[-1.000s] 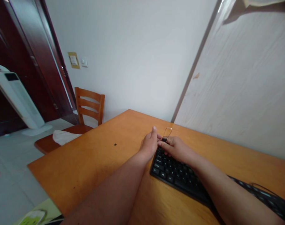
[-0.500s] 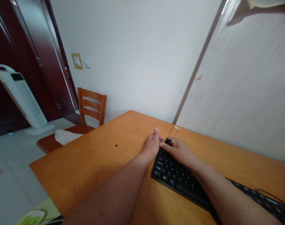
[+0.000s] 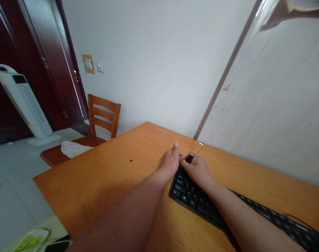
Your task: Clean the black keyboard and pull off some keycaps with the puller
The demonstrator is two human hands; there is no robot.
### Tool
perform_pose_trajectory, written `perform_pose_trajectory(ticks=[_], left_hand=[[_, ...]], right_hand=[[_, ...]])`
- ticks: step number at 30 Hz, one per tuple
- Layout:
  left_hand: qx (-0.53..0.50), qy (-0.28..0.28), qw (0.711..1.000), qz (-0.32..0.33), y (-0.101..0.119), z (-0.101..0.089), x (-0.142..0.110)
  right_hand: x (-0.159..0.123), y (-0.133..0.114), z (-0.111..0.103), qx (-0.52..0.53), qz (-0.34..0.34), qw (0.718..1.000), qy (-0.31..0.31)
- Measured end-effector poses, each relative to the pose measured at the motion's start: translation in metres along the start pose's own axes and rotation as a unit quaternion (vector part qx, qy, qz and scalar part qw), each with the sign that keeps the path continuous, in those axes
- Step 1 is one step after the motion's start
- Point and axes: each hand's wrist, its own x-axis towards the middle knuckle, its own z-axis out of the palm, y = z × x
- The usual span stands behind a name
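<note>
A black keyboard [image 3: 181,196] lies slantwise on the wooden table. Over its far left corner, my right hand [image 3: 197,168] is closed around the black handle of a keycap puller [image 3: 190,159], whose thin wire loop points away toward the wall. My left hand [image 3: 171,161] meets the right fingertips from the left, its thumb raised and its other fingers curled. What the left fingers grip, if anything, is hidden behind the hand. A tiny black piece [image 3: 131,160], too small to name surely, lies on the table to the left.
The wooden table [image 3: 109,175] reaches the wall at its far side. A wooden chair [image 3: 103,113] with a white cloth [image 3: 75,149] stands beyond its left edge. A white tower-shaped appliance [image 3: 25,101] stands by the dark door. A cable [image 3: 301,218] lies near the keyboard's right end.
The view has shifted slightly. Both hands stay together over the keyboard corner, and the keycap puller has turned a little in my right hand.
</note>
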Motion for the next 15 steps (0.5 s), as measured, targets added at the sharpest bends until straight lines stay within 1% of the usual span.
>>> perform_pose_trajectory(ticks=[6,12,15], left_hand=[[0.006,0.004,1.000,0.010,-0.0007,0.0008,-0.0016],[0.008,0.013,1.000,0.011,0.0009,0.0023,-0.0022],[0.003,0.004,1.000,0.004,0.0017,0.0023,-0.0026]], right_hand=[[-0.0017,-0.0026,-0.0020,0.020,0.009,1.000,0.006],[-0.0027,-0.0060,-0.0034,0.076,0.042,0.996,0.007],[-0.0035,-0.0096,-0.0060,0.105,0.068,0.992,0.006]])
